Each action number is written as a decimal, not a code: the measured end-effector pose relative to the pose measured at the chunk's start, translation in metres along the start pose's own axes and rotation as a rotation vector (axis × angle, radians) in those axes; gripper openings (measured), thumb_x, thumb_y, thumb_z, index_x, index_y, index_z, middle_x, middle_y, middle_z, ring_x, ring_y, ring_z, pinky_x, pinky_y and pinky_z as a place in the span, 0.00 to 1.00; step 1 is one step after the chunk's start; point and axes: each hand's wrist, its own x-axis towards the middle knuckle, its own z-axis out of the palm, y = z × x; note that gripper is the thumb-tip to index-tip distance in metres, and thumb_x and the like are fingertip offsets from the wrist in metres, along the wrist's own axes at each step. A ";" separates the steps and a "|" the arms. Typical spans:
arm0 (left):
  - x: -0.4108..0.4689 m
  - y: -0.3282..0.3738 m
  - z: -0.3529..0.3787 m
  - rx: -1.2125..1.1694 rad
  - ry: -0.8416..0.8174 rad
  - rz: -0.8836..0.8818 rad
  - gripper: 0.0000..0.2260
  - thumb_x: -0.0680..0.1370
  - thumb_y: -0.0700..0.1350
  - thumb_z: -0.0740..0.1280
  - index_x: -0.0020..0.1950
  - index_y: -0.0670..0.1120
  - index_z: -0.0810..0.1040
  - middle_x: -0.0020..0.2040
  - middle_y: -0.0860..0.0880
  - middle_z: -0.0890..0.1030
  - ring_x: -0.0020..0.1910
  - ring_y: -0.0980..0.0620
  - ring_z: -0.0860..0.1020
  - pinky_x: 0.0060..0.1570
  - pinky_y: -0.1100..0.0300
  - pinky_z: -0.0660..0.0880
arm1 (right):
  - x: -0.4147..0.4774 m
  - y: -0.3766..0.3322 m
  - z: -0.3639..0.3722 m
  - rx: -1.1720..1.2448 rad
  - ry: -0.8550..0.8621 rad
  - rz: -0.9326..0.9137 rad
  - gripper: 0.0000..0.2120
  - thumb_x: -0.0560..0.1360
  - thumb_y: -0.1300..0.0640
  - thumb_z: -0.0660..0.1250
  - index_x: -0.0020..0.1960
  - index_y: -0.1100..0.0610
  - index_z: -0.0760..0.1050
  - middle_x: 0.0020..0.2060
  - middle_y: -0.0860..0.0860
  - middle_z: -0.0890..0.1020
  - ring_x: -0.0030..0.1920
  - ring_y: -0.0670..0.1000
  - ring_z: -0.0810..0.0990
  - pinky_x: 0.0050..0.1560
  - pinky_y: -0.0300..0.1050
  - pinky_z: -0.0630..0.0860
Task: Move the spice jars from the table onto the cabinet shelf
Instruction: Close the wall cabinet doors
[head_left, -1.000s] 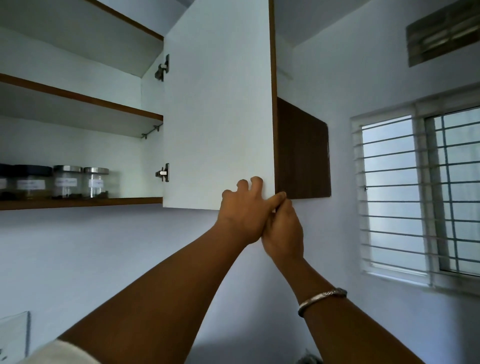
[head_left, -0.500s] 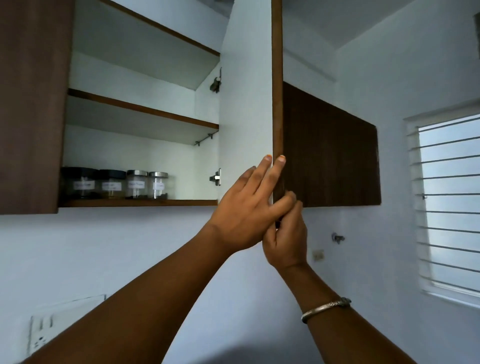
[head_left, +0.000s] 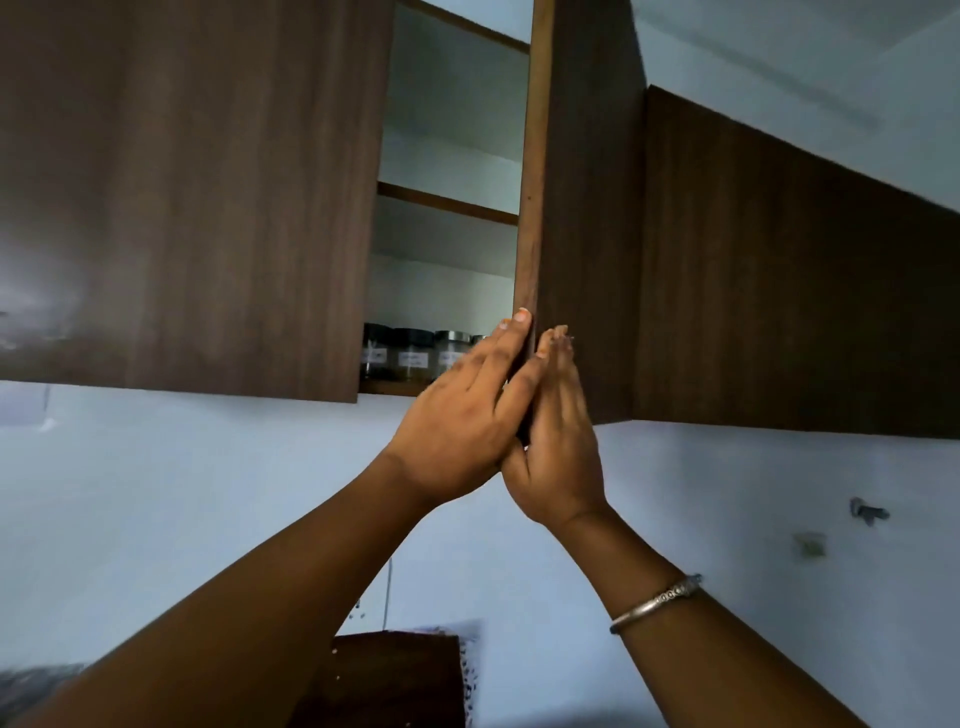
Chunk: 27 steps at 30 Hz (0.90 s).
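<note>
Several labelled spice jars (head_left: 413, 354) stand in a row on the lowest cabinet shelf (head_left: 389, 387), seen through a narrow gap. The brown cabinet door (head_left: 582, 218) is swung most of the way toward the opening. My left hand (head_left: 462, 415) lies flat on the door's free edge, fingers stretched up. My right hand (head_left: 558, 436) presses flat on the door's outer face beside it, fingers straight. Neither hand holds a jar. The rightmost jars are hidden behind my left hand.
A shut brown door (head_left: 182, 197) covers the cabinet's left part, and another brown cabinet front (head_left: 795, 270) runs to the right. Below is a pale wall (head_left: 208, 493) with a small fitting (head_left: 865, 512). A dark wooden piece (head_left: 395, 675) shows low down.
The door has swung from wide open to nearly shut, narrowing the view of the shelf. Both hands went from gripping its lower corner to lying flat on it. The view has panned left.
</note>
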 end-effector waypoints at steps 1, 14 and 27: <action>-0.008 -0.011 0.000 0.017 -0.019 -0.019 0.31 0.72 0.40 0.71 0.71 0.36 0.64 0.70 0.34 0.67 0.67 0.37 0.70 0.64 0.48 0.66 | 0.002 -0.008 0.016 0.000 0.007 0.013 0.31 0.77 0.47 0.51 0.74 0.57 0.44 0.74 0.54 0.51 0.75 0.54 0.49 0.74 0.53 0.54; -0.076 -0.129 0.040 0.079 -0.478 -0.320 0.46 0.73 0.47 0.69 0.75 0.51 0.35 0.78 0.47 0.44 0.77 0.43 0.47 0.71 0.45 0.56 | 0.023 -0.044 0.165 -0.315 -0.237 0.142 0.47 0.70 0.44 0.68 0.76 0.56 0.42 0.76 0.60 0.48 0.75 0.62 0.45 0.72 0.59 0.47; -0.107 -0.180 0.101 0.263 -0.520 -0.442 0.44 0.74 0.59 0.63 0.74 0.50 0.32 0.75 0.43 0.33 0.73 0.41 0.31 0.71 0.46 0.37 | 0.033 -0.022 0.242 -0.318 -0.349 0.090 0.41 0.74 0.35 0.52 0.75 0.51 0.35 0.75 0.59 0.40 0.74 0.64 0.37 0.71 0.63 0.40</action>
